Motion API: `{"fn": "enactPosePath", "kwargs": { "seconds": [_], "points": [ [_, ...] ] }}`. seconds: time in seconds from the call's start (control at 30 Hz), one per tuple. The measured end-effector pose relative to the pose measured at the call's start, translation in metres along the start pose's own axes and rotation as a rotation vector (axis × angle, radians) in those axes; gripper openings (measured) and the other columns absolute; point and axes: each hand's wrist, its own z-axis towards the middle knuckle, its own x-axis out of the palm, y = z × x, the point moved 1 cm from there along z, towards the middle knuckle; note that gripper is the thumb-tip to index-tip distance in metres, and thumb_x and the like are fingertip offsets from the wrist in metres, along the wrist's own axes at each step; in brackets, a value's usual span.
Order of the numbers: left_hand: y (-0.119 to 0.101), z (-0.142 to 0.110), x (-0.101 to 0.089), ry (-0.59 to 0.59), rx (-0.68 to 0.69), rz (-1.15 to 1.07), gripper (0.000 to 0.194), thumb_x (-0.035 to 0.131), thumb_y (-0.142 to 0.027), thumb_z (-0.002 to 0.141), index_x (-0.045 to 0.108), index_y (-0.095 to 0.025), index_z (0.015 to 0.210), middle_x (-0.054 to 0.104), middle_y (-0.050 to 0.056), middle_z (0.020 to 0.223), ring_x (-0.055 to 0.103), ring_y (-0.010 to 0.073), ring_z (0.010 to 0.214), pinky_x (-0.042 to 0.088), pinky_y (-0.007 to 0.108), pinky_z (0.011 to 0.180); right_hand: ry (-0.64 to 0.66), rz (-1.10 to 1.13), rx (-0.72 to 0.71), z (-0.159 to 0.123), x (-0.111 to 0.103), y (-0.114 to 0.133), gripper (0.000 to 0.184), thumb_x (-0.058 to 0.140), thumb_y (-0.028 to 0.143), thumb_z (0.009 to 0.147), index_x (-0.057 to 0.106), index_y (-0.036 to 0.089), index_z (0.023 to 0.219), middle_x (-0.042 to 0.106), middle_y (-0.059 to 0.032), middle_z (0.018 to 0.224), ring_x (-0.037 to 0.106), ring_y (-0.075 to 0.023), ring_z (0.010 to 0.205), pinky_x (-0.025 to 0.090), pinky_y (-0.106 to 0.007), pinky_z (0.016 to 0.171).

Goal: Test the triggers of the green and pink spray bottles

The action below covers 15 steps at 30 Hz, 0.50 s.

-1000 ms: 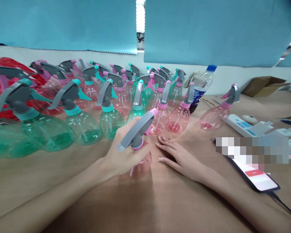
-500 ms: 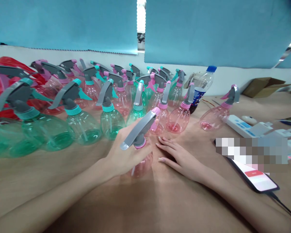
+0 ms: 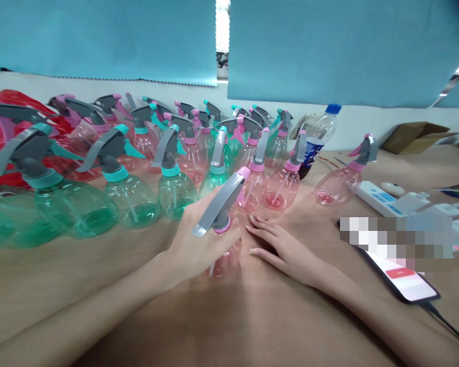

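Note:
My left hand (image 3: 199,239) is wrapped round the neck and upper body of a pink spray bottle (image 3: 227,257) with a grey trigger head. The bottle stands upright on the brown table (image 3: 229,321), and my fingers hide part of its body. Just to its right lies my right hand (image 3: 279,244), fingers stretched out flat on the table, holding nothing. Behind my hands stand two pink spray bottles (image 3: 281,188) and a green spray bottle (image 3: 176,193); more green ones line up to the left.
Several more spray bottles crowd the back beside a red plastic bag (image 3: 19,107). A drink bottle with a blue cap (image 3: 317,137) leans at the back. To the right are a lone pink spray bottle (image 3: 340,183), a power strip (image 3: 380,199), a phone (image 3: 405,283) and a cardboard box (image 3: 413,136).
The grey spray head in my left hand has turned slightly, its nozzle end shifting a little left. My right hand stays in place.

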Motion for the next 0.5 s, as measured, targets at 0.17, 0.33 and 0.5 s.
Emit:
{"fn": "enactPosePath", "kwargs": {
  "seconds": [0.17, 0.33, 0.5],
  "points": [
    [-0.0032, 0.0012, -0.0013, -0.001, 0.011, 0.017, 0.029, 0.056, -0.018, 0.077, 0.065, -0.024, 0.104, 0.061, -0.004, 0.065, 0.058, 0.0152, 0.061, 0.048, 0.026, 0.058, -0.003, 0.000, -0.010, 0.0001, 0.0008, -0.0009, 0.058, 0.045, 0.053, 0.097, 0.046, 0.021, 0.144, 0.041, -0.0119, 0.152, 0.032, -0.0288, 0.143, 0.029, -0.055, 0.116],
    [-0.0054, 0.0032, -0.0019, -0.011, 0.026, 0.010, 0.030, 0.056, -0.017, 0.077, 0.063, -0.024, 0.105, 0.054, -0.006, 0.059, 0.051, 0.0136, 0.056, 0.044, 0.025, 0.053, -0.022, 0.008, -0.012, -0.0001, 0.0011, -0.0010, 0.056, 0.046, 0.053, 0.096, 0.046, 0.024, 0.145, 0.042, -0.0107, 0.151, 0.034, -0.0295, 0.142, 0.030, -0.056, 0.115],
    [-0.0054, 0.0035, -0.0011, -0.011, 0.023, -0.056, 0.011, 0.056, -0.020, 0.076, 0.061, -0.021, 0.087, 0.060, -0.004, 0.067, 0.055, 0.0127, 0.059, 0.046, 0.025, 0.055, -0.009, 0.003, -0.007, 0.0000, 0.0001, -0.0002, 0.056, 0.046, 0.053, 0.096, 0.046, 0.023, 0.144, 0.042, -0.0106, 0.151, 0.034, -0.0291, 0.142, 0.030, -0.056, 0.115]
  ]
}}
